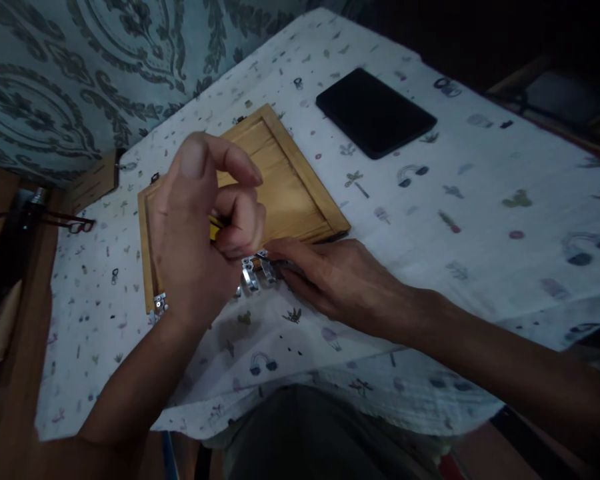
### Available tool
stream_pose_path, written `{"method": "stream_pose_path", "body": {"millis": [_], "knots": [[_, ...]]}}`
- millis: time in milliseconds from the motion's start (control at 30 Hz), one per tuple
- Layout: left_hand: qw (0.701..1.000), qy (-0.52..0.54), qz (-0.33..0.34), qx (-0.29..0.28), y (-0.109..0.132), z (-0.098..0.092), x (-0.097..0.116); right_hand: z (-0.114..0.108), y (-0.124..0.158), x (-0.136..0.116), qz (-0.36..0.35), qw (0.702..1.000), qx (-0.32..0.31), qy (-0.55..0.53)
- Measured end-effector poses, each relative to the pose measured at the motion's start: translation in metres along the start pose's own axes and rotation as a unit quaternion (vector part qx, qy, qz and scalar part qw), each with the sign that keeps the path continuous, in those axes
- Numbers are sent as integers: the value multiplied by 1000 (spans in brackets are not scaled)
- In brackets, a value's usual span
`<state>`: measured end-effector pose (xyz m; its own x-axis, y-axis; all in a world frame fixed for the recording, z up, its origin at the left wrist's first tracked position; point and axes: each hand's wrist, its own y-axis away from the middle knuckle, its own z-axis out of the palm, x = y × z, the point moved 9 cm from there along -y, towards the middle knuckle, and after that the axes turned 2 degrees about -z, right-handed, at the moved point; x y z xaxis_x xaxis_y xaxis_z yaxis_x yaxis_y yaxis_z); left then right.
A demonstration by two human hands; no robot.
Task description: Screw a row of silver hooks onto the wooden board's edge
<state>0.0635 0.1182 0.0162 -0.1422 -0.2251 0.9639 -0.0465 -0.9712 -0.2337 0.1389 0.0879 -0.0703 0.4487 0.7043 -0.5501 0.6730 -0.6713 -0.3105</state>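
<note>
A wooden panel [300, 180] with a raised frame lies on the cloth-covered table. Along its near edge are several shiny metal hooks [251, 275], with another metal fitting [160, 303] at the left corner. Over the panel, my left hand [205, 200] is closed with curled fingers around a yellow-and-black tool [213, 227]; most of it is hidden by the hand. My right hand [330, 273] is at the panel's near edge beside the hooks. Its thumb and fingers pinch a thin dark piece that reaches toward the metal; its kind cannot be made out.
A black tablet [375, 112] lies on the printed cloth [460, 247] beyond the panel. At the left are red-framed glasses [80, 225] and a brown cardboard piece [95, 181]. A patterned wall [105, 60] borders the table's far left side.
</note>
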Motion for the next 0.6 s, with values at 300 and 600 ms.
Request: {"method": "stream_pose_path", "body": {"millis": [300,600], "knots": [[997,11,-11,-70,0,8,-2,0,0,-1,5,1000,-4,0],[997,24,36,-68,4,6,10,-2,-1,-1,11,1000,-9,-3]]}}
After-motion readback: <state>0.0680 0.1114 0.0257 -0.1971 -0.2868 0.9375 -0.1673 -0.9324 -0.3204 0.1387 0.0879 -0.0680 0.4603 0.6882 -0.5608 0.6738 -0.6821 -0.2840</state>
